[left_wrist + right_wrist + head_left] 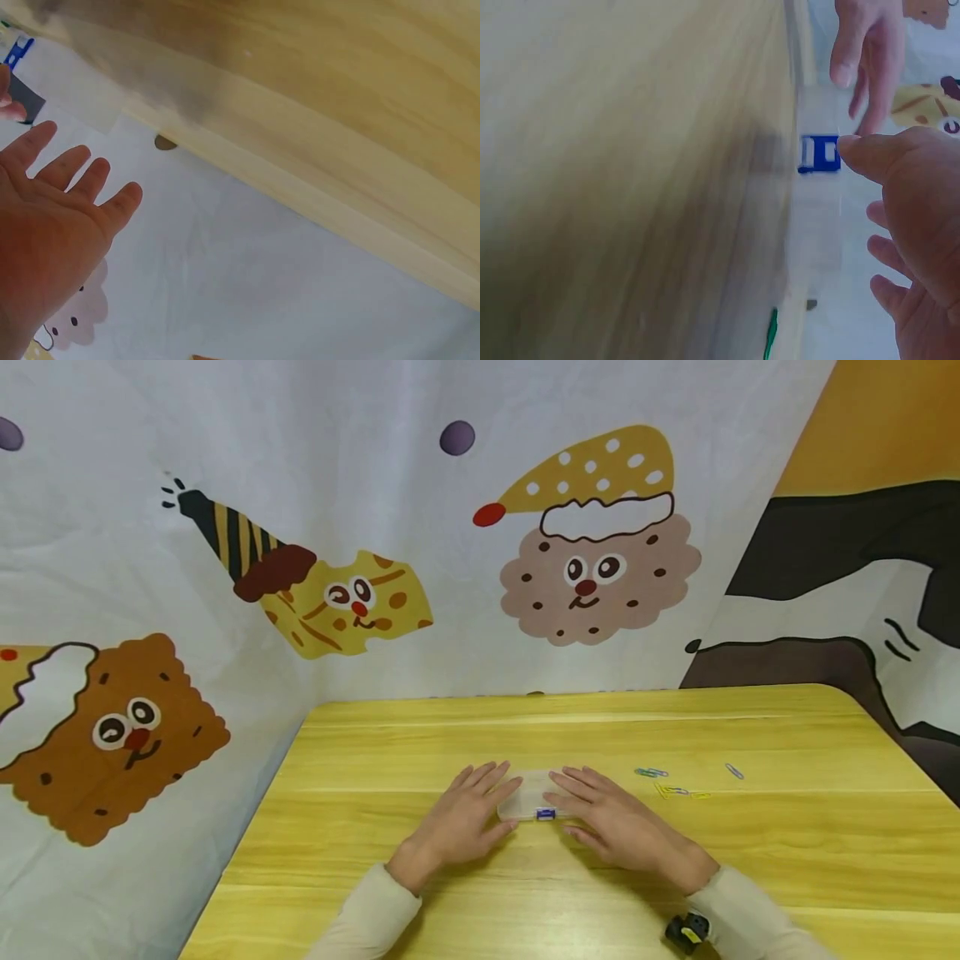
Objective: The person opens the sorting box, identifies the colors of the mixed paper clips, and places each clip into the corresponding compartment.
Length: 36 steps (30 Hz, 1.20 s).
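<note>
Clear box (533,794), right end hidden by right hand (621,821)

You have a clear, smooth plastic case (531,792) with an opaque plastic latch (545,814) on its near side. Under the case, your tabletop (375,752) shows wood grain with a soft sheen; behind it hangs matt, faintly creased printed cloth (390,460). Your sleeves (377,910), nearer you than the case, look like matt fabric.
</note>
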Each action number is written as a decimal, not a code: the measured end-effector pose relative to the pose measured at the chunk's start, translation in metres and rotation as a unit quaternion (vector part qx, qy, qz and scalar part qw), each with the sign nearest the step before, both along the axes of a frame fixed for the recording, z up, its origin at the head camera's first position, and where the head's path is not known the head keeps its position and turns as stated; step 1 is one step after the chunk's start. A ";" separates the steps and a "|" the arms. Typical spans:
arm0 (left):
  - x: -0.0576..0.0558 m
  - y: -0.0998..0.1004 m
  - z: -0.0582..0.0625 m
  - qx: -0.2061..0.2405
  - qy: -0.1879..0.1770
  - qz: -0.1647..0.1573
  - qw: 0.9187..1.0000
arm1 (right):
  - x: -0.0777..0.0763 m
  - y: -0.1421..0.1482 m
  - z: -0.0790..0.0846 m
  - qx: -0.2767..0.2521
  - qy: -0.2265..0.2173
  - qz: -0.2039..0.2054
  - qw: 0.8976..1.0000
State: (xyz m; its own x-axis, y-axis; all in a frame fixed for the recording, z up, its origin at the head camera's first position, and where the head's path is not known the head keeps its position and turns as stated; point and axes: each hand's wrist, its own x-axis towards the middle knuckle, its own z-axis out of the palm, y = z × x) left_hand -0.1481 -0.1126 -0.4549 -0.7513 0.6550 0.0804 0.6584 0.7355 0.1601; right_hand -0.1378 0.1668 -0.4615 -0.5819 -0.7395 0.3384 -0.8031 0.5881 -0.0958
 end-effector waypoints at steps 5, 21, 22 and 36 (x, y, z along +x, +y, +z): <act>0.000 0.006 -0.002 -0.003 0.004 -0.021 1.000 | 0.000 -0.006 -0.003 0.004 0.009 0.017 1.000; -0.007 0.014 -0.004 -0.028 0.054 -0.041 0.997 | -0.004 -0.009 -0.010 0.028 0.034 -0.001 0.999; -0.007 0.015 -0.003 -0.030 0.058 -0.041 0.997 | -0.004 -0.008 -0.009 0.029 0.035 -0.002 0.999; -0.017 0.023 -0.005 -0.060 0.151 -0.043 0.986 | -0.011 -0.008 -0.001 -0.001 0.040 0.012 0.999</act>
